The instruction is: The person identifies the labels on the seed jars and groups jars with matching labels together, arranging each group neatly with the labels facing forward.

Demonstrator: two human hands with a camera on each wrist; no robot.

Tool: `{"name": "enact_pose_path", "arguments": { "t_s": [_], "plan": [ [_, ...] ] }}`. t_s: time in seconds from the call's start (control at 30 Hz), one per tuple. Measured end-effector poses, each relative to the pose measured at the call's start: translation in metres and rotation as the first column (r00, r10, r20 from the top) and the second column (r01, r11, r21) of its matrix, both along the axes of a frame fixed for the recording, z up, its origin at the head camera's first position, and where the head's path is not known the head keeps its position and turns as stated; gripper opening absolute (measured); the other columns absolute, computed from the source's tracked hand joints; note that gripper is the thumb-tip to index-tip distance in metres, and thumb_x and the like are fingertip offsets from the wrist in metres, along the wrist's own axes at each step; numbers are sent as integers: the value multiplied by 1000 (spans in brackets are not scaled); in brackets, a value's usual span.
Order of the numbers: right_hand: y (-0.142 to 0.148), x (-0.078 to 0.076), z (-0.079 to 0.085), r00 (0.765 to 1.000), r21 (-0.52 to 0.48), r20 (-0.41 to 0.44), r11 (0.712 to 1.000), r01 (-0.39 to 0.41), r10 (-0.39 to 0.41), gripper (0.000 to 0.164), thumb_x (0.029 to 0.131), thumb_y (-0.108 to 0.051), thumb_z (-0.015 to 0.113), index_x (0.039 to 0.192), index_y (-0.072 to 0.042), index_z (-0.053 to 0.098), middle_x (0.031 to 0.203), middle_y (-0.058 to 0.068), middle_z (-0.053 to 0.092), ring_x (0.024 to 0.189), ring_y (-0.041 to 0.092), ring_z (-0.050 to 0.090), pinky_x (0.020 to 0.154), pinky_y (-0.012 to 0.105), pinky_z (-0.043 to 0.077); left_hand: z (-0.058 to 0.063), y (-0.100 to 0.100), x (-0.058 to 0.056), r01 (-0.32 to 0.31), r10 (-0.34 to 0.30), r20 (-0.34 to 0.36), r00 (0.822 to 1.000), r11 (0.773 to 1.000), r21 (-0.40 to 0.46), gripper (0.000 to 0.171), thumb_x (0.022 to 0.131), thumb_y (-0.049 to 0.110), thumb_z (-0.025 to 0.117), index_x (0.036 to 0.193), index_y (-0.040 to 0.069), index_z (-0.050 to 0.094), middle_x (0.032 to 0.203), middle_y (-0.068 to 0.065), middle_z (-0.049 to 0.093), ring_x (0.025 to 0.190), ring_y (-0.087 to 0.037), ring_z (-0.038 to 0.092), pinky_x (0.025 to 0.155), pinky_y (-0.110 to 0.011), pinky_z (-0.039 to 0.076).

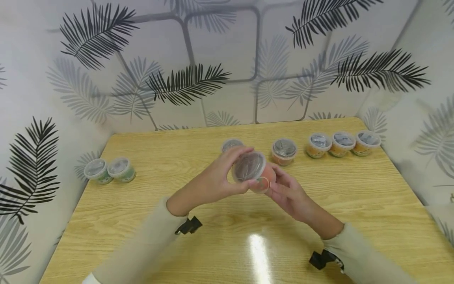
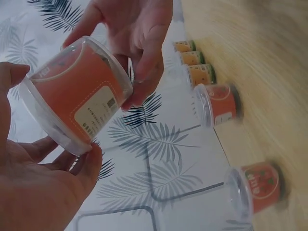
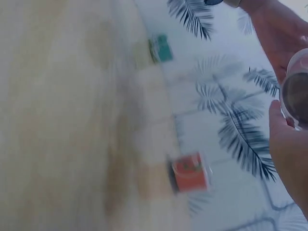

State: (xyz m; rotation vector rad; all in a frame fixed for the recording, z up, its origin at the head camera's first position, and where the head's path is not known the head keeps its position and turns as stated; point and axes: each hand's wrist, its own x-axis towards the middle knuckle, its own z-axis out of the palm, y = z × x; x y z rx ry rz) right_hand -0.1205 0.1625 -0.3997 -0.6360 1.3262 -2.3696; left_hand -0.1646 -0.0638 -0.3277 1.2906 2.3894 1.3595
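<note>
Both hands hold one red-orange plastic tub [image 1: 268,176] up over the middle of the table, tilted with its clear lid [image 1: 249,167] turned toward the left. My left hand [image 1: 217,179] grips it around the lid rim, thumb on the near side and fingers on the far side. At the base end, my right hand [image 1: 292,197] holds the tub with thumb and fingers. A white printed label [image 2: 96,110] shows on the tub's side in the left wrist view. In the right wrist view, the tub's dark round base [image 3: 297,96] is partly cut off at the edge.
On the wooden table [image 1: 170,157], another red tub [image 1: 284,152] stands behind the right hand, and a lidded tub [image 1: 232,143] is partly hidden behind the left. Three orange tubs [image 1: 341,144] line the back right; two green tubs [image 1: 121,169] stand at left. Leaf-patterned walls [image 1: 227,43] enclose the table.
</note>
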Motion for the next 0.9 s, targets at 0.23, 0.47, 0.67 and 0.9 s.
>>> {"name": "enact_pose_path", "arguments": {
  "t_s": [0.23,0.47,0.67,0.9],
  "plan": [
    [19,-23,9,937,302,-324,925,231,-128,59,90,2,55,142,-3,28,136,12,38,123,22,40,98,30,40,13,17,-22,-8,-6,-81,997,984,-175,73,80,43,70,139,11,40,136,-1,40,121,-15,35,92,-34,41],
    [29,-44,8,895,467,-424,814,346,-137,64,87,1,62,142,-9,31,141,8,34,131,24,34,102,36,37,7,29,-48,22,-40,-73,997,973,-231,77,80,44,69,140,7,38,137,-10,39,120,-19,39,91,-32,43],
    [27,-55,10,895,481,-419,798,364,-156,58,88,1,61,140,-6,36,135,12,39,126,26,40,98,33,41,-5,37,-82,111,-119,-9,993,951,-289,84,80,47,68,141,2,33,136,-8,40,117,-14,41,92,-26,40],
    [26,-73,9,853,548,-493,699,459,-174,58,83,5,65,135,6,38,128,19,42,118,32,43,100,43,38,-19,45,-109,128,-138,-2,990,927,-354,82,81,41,70,141,1,32,131,-6,44,109,-12,47,89,-24,42]
  ]
}}
